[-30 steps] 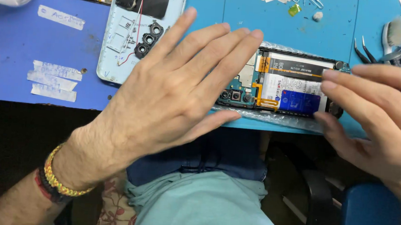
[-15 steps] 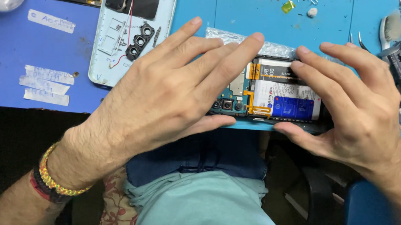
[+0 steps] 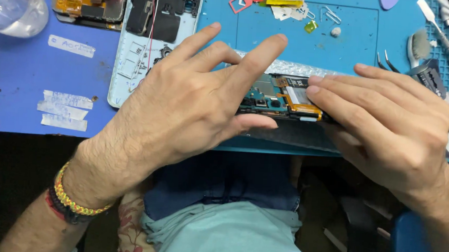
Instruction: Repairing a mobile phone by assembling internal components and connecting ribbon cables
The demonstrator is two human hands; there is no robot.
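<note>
Fingers spread, our left hand [image 3: 183, 112] and right hand [image 3: 387, 127] pinched opened phone [image 3: 284, 96] by edges; we judged light, even grip best.

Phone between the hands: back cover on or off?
Off. The phone shows bare circuit board and orange flex, gripped by left hand and right hand.

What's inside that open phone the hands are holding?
Between the left hand and right hand, the open phone shows a dark green circuit board, orange-yellow ribbon strips and a pale patch. Fingers cover both ends, so the rest inside is hidden.
</note>
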